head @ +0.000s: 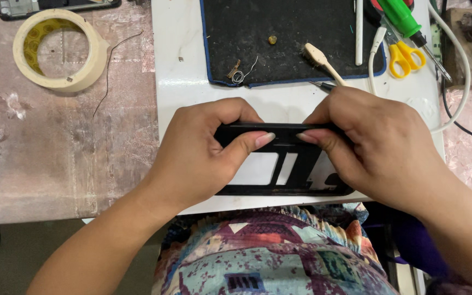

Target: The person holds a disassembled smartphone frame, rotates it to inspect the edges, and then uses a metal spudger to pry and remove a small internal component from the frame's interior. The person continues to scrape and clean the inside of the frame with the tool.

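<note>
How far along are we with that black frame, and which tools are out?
Done: the black frame shows open cut-outs with the white board visible through them; nothing sits inside it. In hand: the left hand and right hand both grip its top edge, thumbs pressing. Left: the brush, green screwdriver, yellow scissors and tape roll lie untouched.

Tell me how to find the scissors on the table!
Start at the black mat with the blue edge, on the white board above the two hands. Go to its right corner. The scissors lie there beside a green-handled screwdriver; they are the only thing with two yellow finger loops.
</note>
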